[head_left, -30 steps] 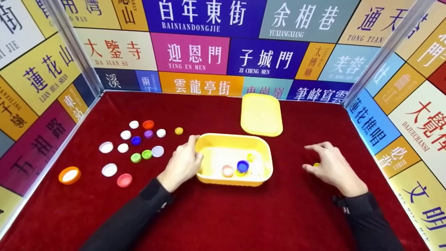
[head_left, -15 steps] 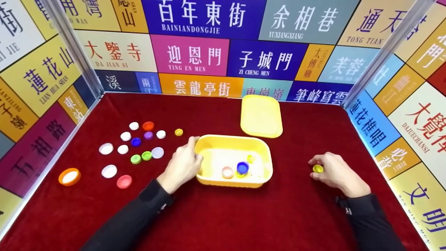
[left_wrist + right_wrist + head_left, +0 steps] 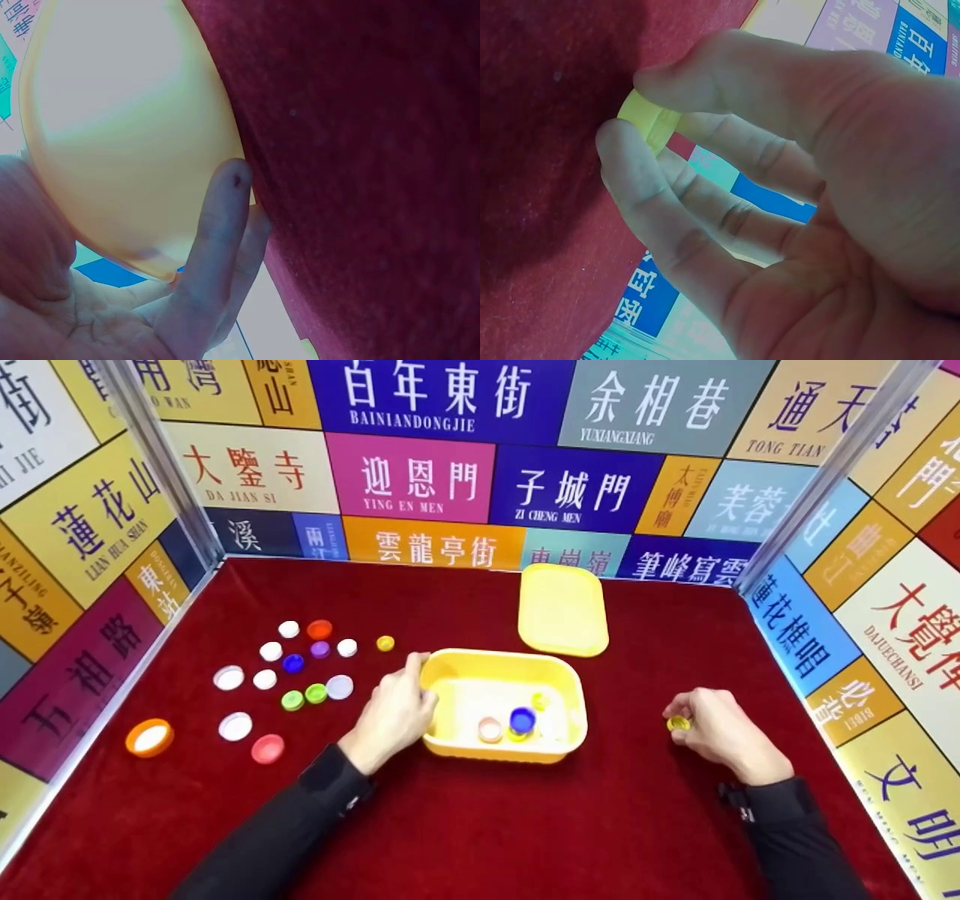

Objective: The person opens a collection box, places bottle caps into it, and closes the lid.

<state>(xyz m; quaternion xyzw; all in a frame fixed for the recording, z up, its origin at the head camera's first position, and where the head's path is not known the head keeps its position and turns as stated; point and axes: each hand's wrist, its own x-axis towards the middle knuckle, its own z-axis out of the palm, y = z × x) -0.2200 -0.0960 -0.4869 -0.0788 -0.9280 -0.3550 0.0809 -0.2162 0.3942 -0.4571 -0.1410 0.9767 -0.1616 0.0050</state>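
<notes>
Red velvet table (image 3: 525, 825), sign-covered walls (image 3: 409, 476)

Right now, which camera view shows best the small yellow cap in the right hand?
The right wrist view: the yellow cap fills the close-up, pinched at its rim between thumb and finger of the right hand. The head view shows it only as a small spot. The left wrist view does not show it.

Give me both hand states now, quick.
Left hand: fingers relaxed against the side of the yellow box, steadying it, not gripping.
Right hand: pinching a yellow cap between thumb and fingers.
</notes>
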